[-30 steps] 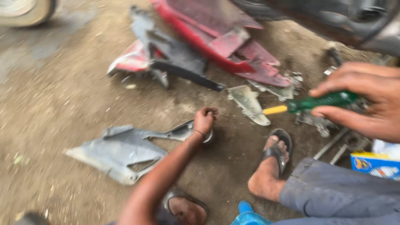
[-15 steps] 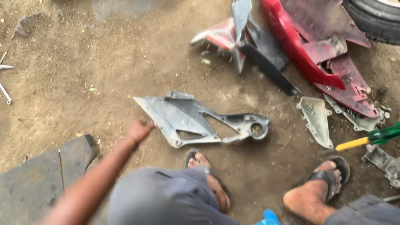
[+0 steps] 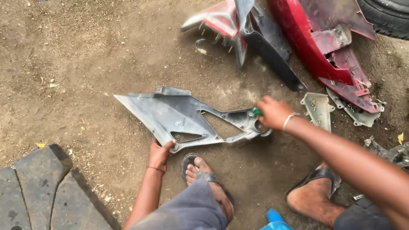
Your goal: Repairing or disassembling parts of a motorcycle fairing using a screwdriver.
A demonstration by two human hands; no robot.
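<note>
Working on the grey panel point(image 3: 179, 117), which lies flat on the dirt mid-frame. Left hand point(image 3: 159, 154) pinches its lower edge, grip closed on the plastic, right by a sandalled foot point(image 3: 204, 174). Right hand point(image 3: 272, 113) is fisted tight around a green screwdriver point(image 3: 257, 111), tip hidden at the panel's round end. I'd say keep the driver straight up and press the panel down firmly so it can't skate on the grit. Red fairings point(image 3: 324, 51) sit upper right, stone slabs point(image 3: 38, 191) lower left.
</note>
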